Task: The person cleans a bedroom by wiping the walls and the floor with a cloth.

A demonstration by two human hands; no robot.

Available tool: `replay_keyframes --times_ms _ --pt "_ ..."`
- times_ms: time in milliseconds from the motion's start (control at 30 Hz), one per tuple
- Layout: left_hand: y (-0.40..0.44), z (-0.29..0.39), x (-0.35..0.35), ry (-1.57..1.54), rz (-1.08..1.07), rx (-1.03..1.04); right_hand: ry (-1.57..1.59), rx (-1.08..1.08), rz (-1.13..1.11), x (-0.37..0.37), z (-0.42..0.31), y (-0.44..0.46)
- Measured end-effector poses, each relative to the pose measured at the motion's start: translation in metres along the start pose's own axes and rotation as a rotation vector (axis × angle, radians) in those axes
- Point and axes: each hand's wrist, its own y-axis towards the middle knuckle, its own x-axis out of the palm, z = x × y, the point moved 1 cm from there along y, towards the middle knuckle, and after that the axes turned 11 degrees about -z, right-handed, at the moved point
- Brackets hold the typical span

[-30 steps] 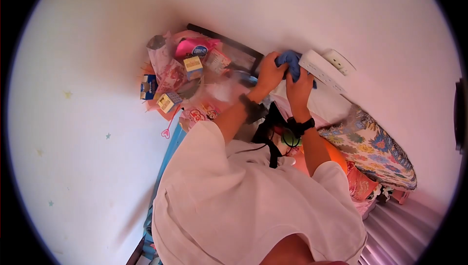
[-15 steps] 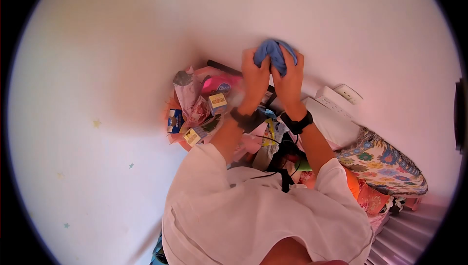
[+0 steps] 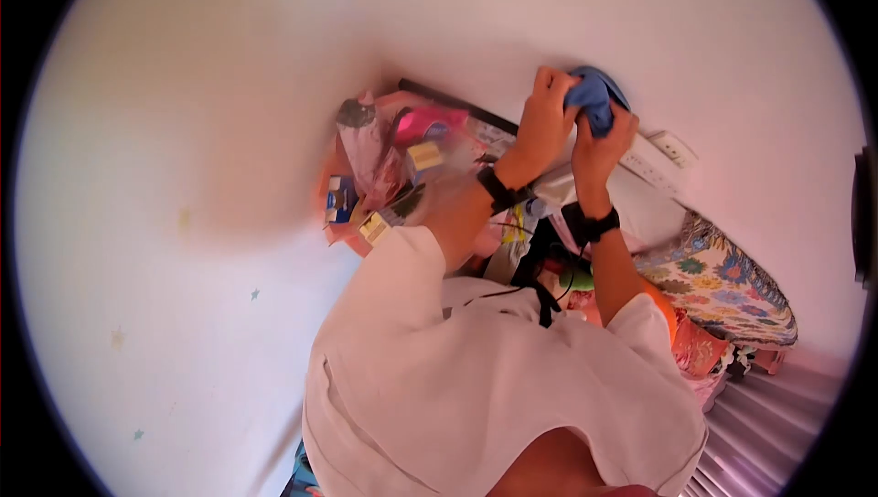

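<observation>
A crumpled blue cloth (image 3: 594,99) is gripped between my two hands, close to the pale wall. My left hand (image 3: 547,117) has its fingers bent round the cloth's left side. From the lower right, my right hand (image 3: 604,142) pinches the cloth with curled fingers. Part of the cloth is hidden behind the fingers. A dark band circles each wrist. Just right of my right hand, a white power strip (image 3: 651,171) and a wall socket (image 3: 675,148) sit along the wall.
Left of my arms, a pink-wrapped bundle holds a bright pink packet (image 3: 428,124), small boxes (image 3: 340,199) and other packages. A dark bar (image 3: 457,106) runs behind it. Floral fabric (image 3: 722,282) lies at the right, above a pleated curtain (image 3: 768,433). Star stickers (image 3: 255,294) dot the wall.
Both hands have shifted right along the wall with the blue cloth, coming nearer the wall socket. The cloth stays gripped in both hands.
</observation>
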Motion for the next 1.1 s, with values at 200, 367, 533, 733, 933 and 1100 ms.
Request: replay_keyframes --times_ms 200,367,533,733,933,1100 --pt "0.024 -0.023 -0.071 0.179 0.241 -0.004 0.143 -0.112 -0.121 0.059 -0.05 0.034" --pt "0.063 -0.009 -0.106 0.305 0.45 0.148 0.231 -0.23 -0.063 0.065 -0.098 0.076" --pt "0.082 0.035 -0.108 0.253 0.361 0.215 0.291 -0.315 -0.025 0.035 -0.109 0.097" --pt "0.071 0.097 -0.079 -0.099 0.012 0.1 0.17 -0.367 0.129 -0.035 -0.097 0.079" --pt "-0.018 0.121 -0.029 -0.052 -0.334 0.202 -0.046 -0.028 0.07 -0.128 -0.058 -0.044" --pt "-0.101 0.135 0.02 -0.299 -0.505 0.034 0.017 0.308 -0.01 -0.184 -0.042 -0.146"
